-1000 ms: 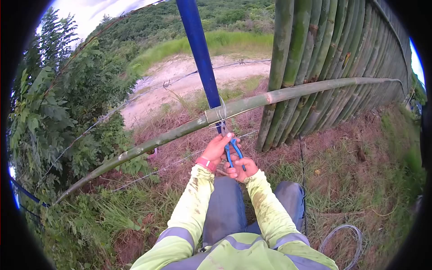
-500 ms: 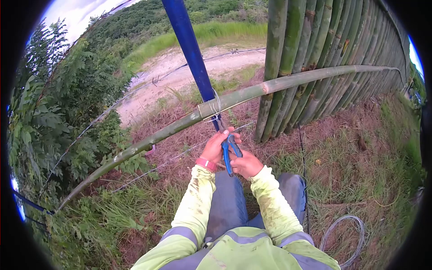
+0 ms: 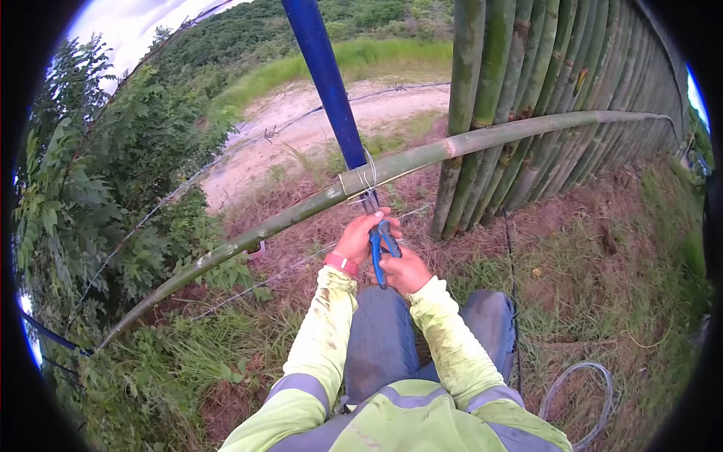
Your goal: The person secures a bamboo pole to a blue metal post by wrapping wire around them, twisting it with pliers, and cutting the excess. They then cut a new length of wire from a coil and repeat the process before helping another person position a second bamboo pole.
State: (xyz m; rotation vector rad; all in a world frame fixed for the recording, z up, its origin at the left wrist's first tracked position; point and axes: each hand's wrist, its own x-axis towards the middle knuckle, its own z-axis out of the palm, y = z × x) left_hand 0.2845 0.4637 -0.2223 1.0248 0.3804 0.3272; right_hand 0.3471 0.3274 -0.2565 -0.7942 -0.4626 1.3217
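Note:
Blue-handled pliers (image 3: 376, 256) are in front of me, their jaws pointing up at the wire tie (image 3: 367, 181). My right hand (image 3: 407, 271) is closed around the handles. Higher up, my left hand (image 3: 357, 239) grips the pliers close to their head, its fingertips partly hidden behind them. Thin wire loops bind a long bamboo pole (image 3: 286, 218) to the blue post (image 3: 327, 83). The jaws are at the lower wire strands, just under the pole; whether they pinch the wire is too small to tell.
Upright bamboo poles (image 3: 520, 90) form a fence on the right. Barbed wire (image 3: 282, 126) runs behind the post, and another strand crosses lower down. A wire coil (image 3: 607, 407) lies on the grass at lower right. Bushes (image 3: 113, 173) stand on the left.
The view has shifted slightly, so the post and pole appear a little further right and lower. Both hands keep their hold on the pliers, which look slightly more upright.

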